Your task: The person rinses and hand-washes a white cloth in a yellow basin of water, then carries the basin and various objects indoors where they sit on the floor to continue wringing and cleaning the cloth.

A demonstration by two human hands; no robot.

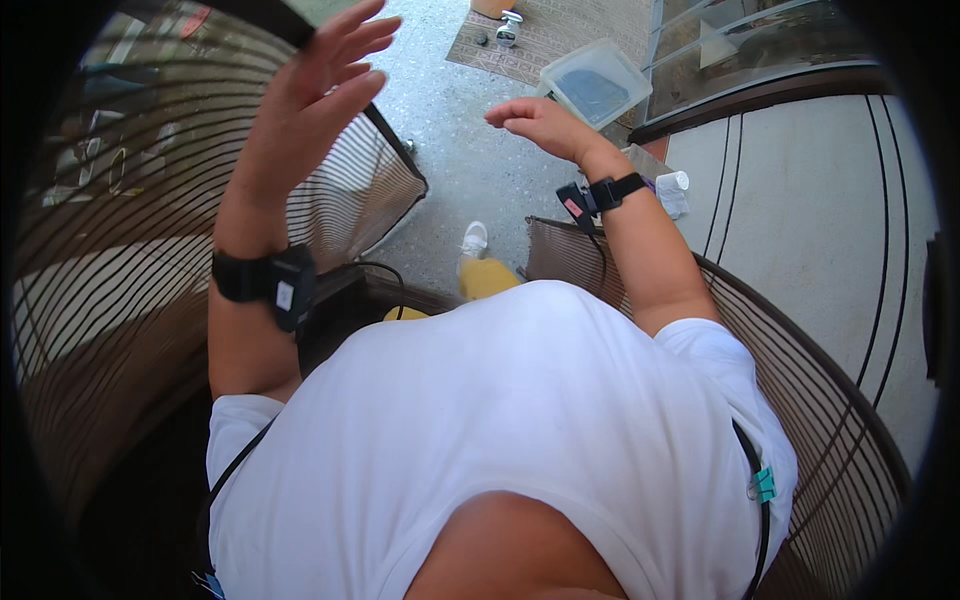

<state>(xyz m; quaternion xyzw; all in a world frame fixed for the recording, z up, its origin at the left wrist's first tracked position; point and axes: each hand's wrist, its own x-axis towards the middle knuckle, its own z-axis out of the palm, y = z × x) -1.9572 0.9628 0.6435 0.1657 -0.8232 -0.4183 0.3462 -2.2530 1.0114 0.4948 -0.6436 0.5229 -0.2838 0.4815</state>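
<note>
My left hand [311, 94] is raised at the upper left, fingers apart, with nothing in its grip. It overlaps the dark top rail of a woven, striped side panel [356, 184]; whether it touches the rail I cannot tell. My right hand [551, 127] hovers over the floor with its fingers extended close together, also holding nothing. From this view it partly overlaps the near edge of a clear plastic bin [600, 82]. A second woven panel [757, 322] with a dark curved rail runs beside my right arm. Each wrist wears a black strap with a small device.
Speckled floor [435, 150] stretches ahead, with my white shoe [474, 240] on it. A patterned mat [480, 52] carries a spray bottle [508, 31] and an orange container [493, 7]. To the right are a white roll [673, 182] and a glass-paned door [757, 49].
</note>
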